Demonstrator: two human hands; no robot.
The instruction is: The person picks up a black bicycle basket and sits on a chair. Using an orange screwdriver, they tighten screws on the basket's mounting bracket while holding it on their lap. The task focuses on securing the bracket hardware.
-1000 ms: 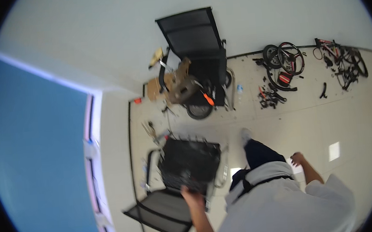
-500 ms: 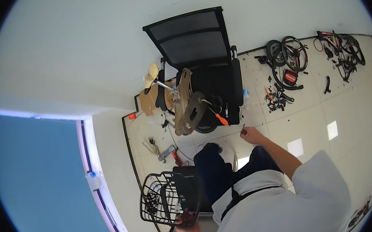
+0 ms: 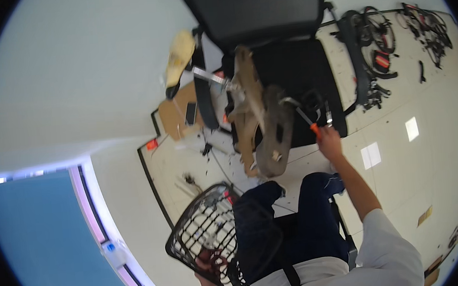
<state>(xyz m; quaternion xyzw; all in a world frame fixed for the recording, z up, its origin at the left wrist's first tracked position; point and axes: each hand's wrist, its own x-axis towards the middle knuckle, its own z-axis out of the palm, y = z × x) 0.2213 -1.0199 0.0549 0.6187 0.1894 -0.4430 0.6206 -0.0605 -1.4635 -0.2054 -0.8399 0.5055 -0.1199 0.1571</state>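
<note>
Both hands grip something: the left hand (image 3: pixel 209 258), at the lower middle-left of the frame, holds the wire basket (image 3: pixel 186 214) by its lower side, its fingers seen through the bars; the right hand (image 3: pixel 330 144), right of centre, is closed around the orange handle of the screwdriver (image 3: pixel 315 128).

Largest is the pale wall (image 3: pixel 96 62), filling the upper left, with a blue panel (image 3: pixel 30 236) at the lower left. Pale floor (image 3: pixel 395 177) tiles stretch across the right side, giving the right elbow room to swing outward. The black chair (image 3: pixel 310 76) takes up the top centre, its back running off the upper edge.

On its seat, toward the left, rests the brown-grey frame (image 3: pixel 277 133), its lower end jutting past the front edge toward the person's knees (image 3: pixel 320 189), with only a narrow gap between. Below left, the basket is tilted, its right part close against the left leg, its upper rim over the floor near the dark skirting line.

At the upper right, wheels (image 3: pixel 380 31) and loose parts (image 3: pixel 432 32) lie along the wall's foot, well apart from the hands. The cream saddle (image 3: pixel 179 57) sticks out beyond the chair's left armrest. The screwdriver's shaft points up-left to the frame; blur hides whether it touches. A phone (image 3: pixel 190 113) lies on cardboard (image 3: pixel 172 115), upper left of centre.
</note>
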